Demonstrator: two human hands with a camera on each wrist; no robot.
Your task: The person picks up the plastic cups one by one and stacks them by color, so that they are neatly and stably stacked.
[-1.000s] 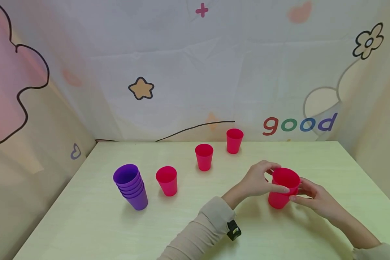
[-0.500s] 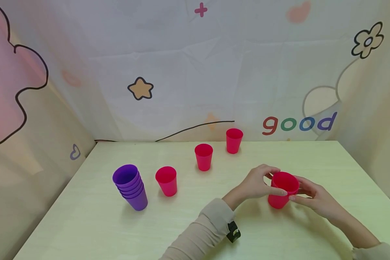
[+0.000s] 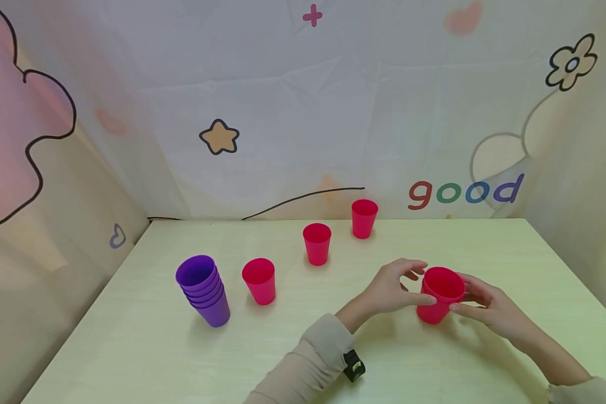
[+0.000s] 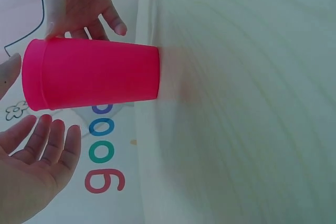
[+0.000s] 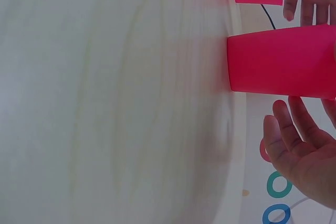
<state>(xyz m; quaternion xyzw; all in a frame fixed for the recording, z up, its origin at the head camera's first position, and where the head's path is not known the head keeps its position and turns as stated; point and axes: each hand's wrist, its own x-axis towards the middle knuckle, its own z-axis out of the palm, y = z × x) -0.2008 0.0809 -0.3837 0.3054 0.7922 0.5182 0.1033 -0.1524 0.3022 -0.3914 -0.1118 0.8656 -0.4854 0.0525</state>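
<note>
A nested stack of red plastic cups [image 3: 441, 289] stands upright on the right part of the table, with one rim showing just above another. My right hand [image 3: 490, 306] steadies its right side, thumb in front and fingers round the back. On the other side, my left hand [image 3: 391, 286] has its fingers spread loosely. The left wrist view shows a gap between the left fingertips [image 4: 46, 118] and the cup wall. In the right wrist view, my right hand [image 5: 304, 148] has one fingertip right at the cup's side, the other fingers a little off it.
Single red cups stand upright in a diagonal row: one near [image 3: 260, 283], one further back [image 3: 317, 245] and one at the rear [image 3: 364, 220]. Left of them is a leaning-looking stack of purple cups [image 3: 204, 292]. A printed curtain [image 3: 283, 112] closes off the table's back.
The upper red cup has sunk lower into the other. My left hand has then let go and drawn back leftward, while my right hand has stayed in place.
</note>
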